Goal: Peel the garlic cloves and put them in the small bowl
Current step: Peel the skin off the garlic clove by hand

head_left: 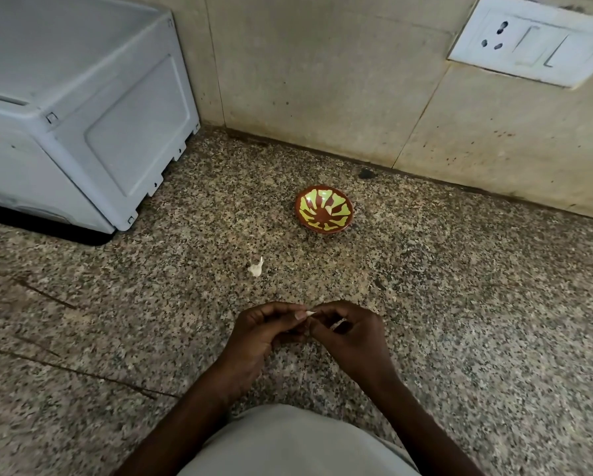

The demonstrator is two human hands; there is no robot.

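My left hand [264, 333] and my right hand [351, 333] meet over the speckled granite counter [460, 304], near its front. Between their fingertips they pinch a small white garlic clove [309, 314]; only its pale tip shows, the rest is hidden by my fingers. Another pale sliver shows inside my right hand's curled fingers. A second white garlic clove [256, 267] lies loose on the counter, beyond my left hand. Farther back stands the small brown bowl [324, 209] with a yellow-green pattern; I see nothing in it.
A white appliance [78, 108] stands at the back left, reaching far onto the counter. A beige wall [322, 70] closes the back, with a white socket and switch plate [532, 37] at the upper right. My light-coloured shirt fills the bottom edge.
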